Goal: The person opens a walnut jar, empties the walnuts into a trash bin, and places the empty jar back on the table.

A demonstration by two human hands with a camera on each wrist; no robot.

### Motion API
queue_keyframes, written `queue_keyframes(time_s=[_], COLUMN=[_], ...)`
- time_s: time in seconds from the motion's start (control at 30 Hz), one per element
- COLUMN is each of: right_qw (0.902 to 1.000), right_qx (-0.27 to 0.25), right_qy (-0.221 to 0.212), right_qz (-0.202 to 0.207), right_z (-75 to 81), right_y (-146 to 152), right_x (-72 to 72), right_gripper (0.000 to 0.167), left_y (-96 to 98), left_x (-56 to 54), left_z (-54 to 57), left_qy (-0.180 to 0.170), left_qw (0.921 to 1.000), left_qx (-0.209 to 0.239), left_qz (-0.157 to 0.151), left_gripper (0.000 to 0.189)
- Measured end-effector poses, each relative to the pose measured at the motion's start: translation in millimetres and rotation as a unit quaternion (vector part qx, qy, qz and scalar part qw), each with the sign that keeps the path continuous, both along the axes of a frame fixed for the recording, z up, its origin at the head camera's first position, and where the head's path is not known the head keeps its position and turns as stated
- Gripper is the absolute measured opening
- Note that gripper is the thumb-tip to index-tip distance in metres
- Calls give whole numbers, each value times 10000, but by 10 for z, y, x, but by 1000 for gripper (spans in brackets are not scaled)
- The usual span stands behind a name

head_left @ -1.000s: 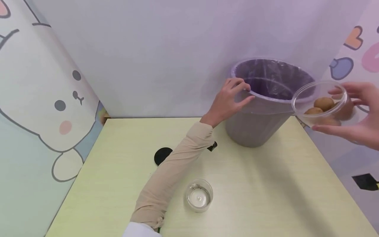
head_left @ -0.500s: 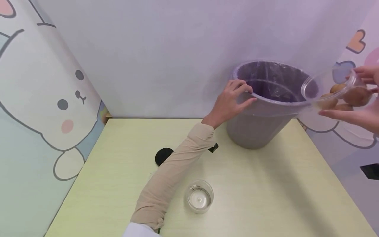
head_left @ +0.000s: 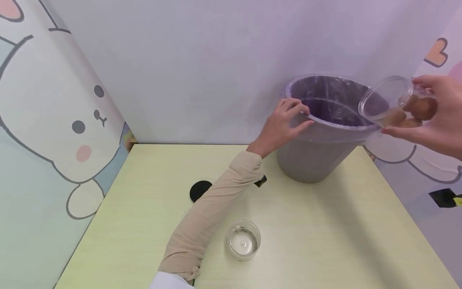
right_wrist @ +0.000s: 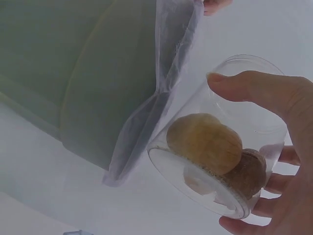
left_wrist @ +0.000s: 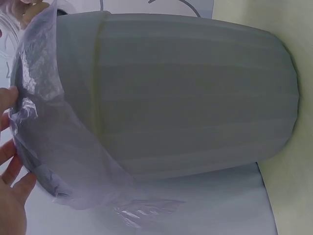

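In the head view a grey trash bin [head_left: 310, 156], lined with a thin clear purplish bag [left_wrist: 39, 83], stands tilted on the far right of the table. My left hand [head_left: 278, 128] grips its near rim, fingers over the edge and thumb outside. A clear plastic jar [head_left: 386, 94] lies tipped in my right hand [head_left: 442, 116], its mouth toward the bin's right rim. Several brown, walnut-like balls [right_wrist: 205, 142] sit inside the jar near its base. Thumb and fingers wrap the jar's sides in the right wrist view.
A small clear cup [head_left: 244, 241] stands on the pale table [head_left: 306, 249] near the front. Beyond my left forearm lies a black disc [head_left: 199, 190], partly hidden by the sleeve. Walls with cartoon prints close in the left and right sides.
My right hand first drew the jar right, away from the bin, then brought it back left and higher, tilted further toward the rim. My left hand keeps its hold.
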State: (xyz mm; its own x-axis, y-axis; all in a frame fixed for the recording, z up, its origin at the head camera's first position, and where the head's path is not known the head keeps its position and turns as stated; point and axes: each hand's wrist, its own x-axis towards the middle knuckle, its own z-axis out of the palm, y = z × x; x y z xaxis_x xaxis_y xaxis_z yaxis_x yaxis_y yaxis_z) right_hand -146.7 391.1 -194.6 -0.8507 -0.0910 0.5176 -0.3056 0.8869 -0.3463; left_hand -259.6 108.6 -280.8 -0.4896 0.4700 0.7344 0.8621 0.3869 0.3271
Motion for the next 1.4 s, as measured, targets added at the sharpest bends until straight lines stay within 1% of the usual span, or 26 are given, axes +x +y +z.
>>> queue_keyframes(time_s=[0.03, 0.1, 0.17, 0.27, 0.33, 0.4, 0.5, 0.63, 0.7, 0.9, 1.13, 1.27, 1.4], right_qw=[9999, 9987, 9958, 9917, 9907, 9924, 9920, 9885, 9879, 9826, 9748, 9762, 9750], right_qx=[140, 506, 847, 1103, 1144, 1075, 1149, 1381, 1406, 1670, 2064, 1998, 2037], right_qy=[-64, 24, 338, 654, 729, 592, 515, 617, 654, 812, 832, 822, 860], right_qz=[-66, -83, -11, 71, 62, -7, -20, -54, -54, -27, -132, -179, -225], right_z=[24, 58, 84, 82, 80, 79, 91, 111, 119, 139, 163, 144, 121], right_y=[-6, -26, -48, -81, -89, -103, -116, -135, -144, -161, -188, -198, -205], right_x=[1, 10, 12, 8, -1, 0, -11, -43, -62, -99, -116, -125, -134], right_gripper=[102, 102, 99, 92, 91, 93, 94, 94, 94, 94, 94, 93, 89], left_y=[4, 6, 0, -12, -14, -12, -13, -16, -17, -21, -28, -37, -51], left_x=[2, 7, 13, 15, 11, 4, -5, -11, -12, -30, -36, -31, -30], left_z=[-4, -11, -11, -2, 7, 12, 14, 10, 9, 15, 9, 13, 15], left_qy=[12, 4, -21, -63, -45, -26, -88, -87, -55, -174, -23, -29, -77], left_qw=[10000, 10000, 10000, 10000, 10000, 10000, 10000, 10000, 10000, 9998, 10000, 10000, 10000], left_qx=[-9, -28, -21, 0, 15, 15, -20, -20, -7, -48, 30, 2, -28], left_qz=[1, 7, 2, -12, -29, -34, -24, -15, -17, -29, -39, -26, -26], left_gripper=[21, 21, 21, 21, 21, 22, 23, 22, 21, 23, 22, 23, 22])
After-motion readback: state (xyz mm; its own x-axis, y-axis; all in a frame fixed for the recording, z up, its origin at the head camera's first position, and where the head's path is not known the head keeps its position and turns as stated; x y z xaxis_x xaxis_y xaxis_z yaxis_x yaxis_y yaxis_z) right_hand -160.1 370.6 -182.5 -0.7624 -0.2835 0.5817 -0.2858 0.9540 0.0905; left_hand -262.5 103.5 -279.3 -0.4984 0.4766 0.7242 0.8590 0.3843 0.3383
